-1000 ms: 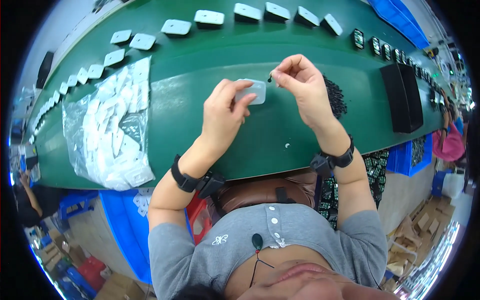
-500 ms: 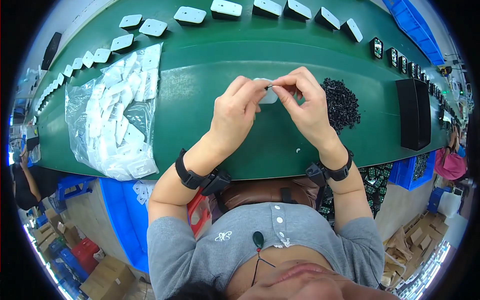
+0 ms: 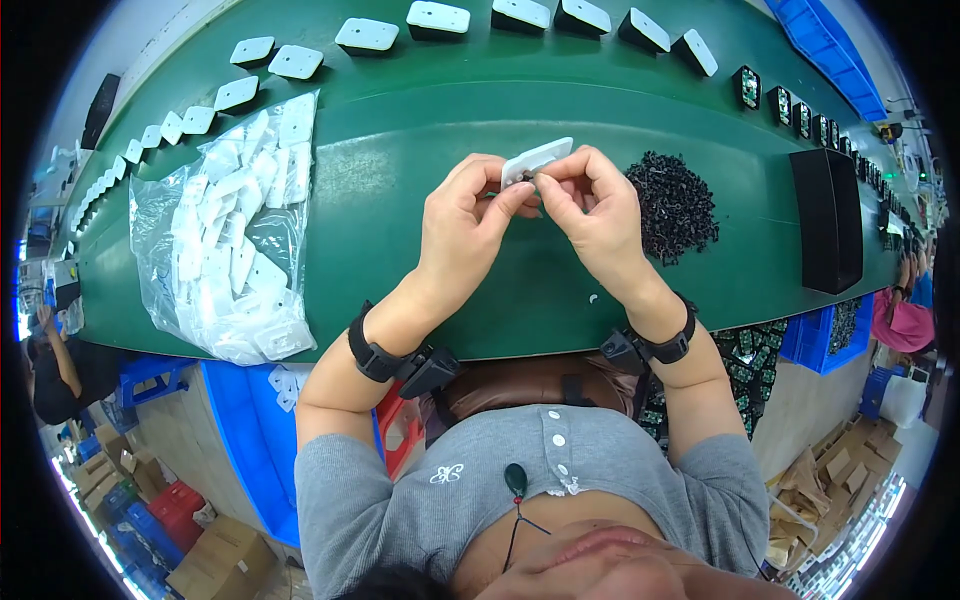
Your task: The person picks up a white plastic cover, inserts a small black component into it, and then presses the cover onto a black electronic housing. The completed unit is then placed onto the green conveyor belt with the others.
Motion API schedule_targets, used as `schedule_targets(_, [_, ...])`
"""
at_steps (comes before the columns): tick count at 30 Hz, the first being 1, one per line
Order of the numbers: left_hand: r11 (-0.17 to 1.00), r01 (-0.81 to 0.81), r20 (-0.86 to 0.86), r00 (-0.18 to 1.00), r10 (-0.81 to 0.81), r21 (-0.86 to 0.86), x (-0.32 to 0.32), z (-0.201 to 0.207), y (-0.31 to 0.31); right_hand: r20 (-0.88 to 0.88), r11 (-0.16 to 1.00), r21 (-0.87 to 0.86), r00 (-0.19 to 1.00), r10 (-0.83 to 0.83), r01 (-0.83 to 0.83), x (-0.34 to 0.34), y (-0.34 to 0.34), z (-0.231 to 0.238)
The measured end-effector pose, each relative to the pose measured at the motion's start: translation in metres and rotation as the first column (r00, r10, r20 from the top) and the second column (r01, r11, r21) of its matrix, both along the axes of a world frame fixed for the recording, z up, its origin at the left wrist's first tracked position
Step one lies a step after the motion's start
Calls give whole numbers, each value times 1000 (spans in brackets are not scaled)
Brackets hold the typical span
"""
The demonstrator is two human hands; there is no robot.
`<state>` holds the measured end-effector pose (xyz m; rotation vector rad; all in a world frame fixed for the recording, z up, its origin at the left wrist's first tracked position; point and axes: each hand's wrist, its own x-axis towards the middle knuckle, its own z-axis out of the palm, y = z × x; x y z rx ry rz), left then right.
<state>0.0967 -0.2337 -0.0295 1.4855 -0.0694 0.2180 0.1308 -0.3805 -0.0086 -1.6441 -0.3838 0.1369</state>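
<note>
My left hand (image 3: 468, 212) holds a white plastic cover plate (image 3: 542, 156) with rounded corners, tilted up above the green table. The fingers of my right hand (image 3: 598, 208) are pinched at the plate's near edge, around a small dark part (image 3: 527, 176). Fingers mostly hide that part, so its exact shape does not show. Just right of my right hand lies a heap of small black plastic parts (image 3: 675, 208). To the left, a clear plastic bag (image 3: 232, 240) holds more white cover plates.
White-topped black cases (image 3: 438, 18) curve along the table's far side. Open cases with green circuit boards (image 3: 748, 88) continue to the right. A long black box (image 3: 830, 220) stands beyond the heap. Blue bins (image 3: 245, 450) sit below the table edge; other people work at both far sides.
The white plate has been raised and tilted up between my hands, where before it lay flatter beneath my fingers. My right hand has shifted slightly left.
</note>
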Motion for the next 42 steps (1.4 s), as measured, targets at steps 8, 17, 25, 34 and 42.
schedule_targets(8, [999, -4, 14, 1000, 5, -40, -1, 3, -2, 63, 996, 61, 996, -70, 66, -2, 2, -6])
schedule_targets(17, [991, 95, -101, 989, -105, -92, -1, 10, 13, 549, 957, -167, 828, -111, 239, 9, -8, 1])
schedule_targets(25, [987, 155, -145, 977, -159, -41, -2, 14, 12, 238, 967, -246, 962, 134, -74, 15, -18, 2])
schedule_targets(34, [952, 170, -256, 937, -236, -253, -2, 15, 12, -131, 975, 1, 967, 220, -222, 15, -22, 5])
schedule_targets(42, [950, 79, -256, 953, -161, -303, 0, 12, 12, 662, 989, -119, 749, 15, 85, 13, -10, -15])
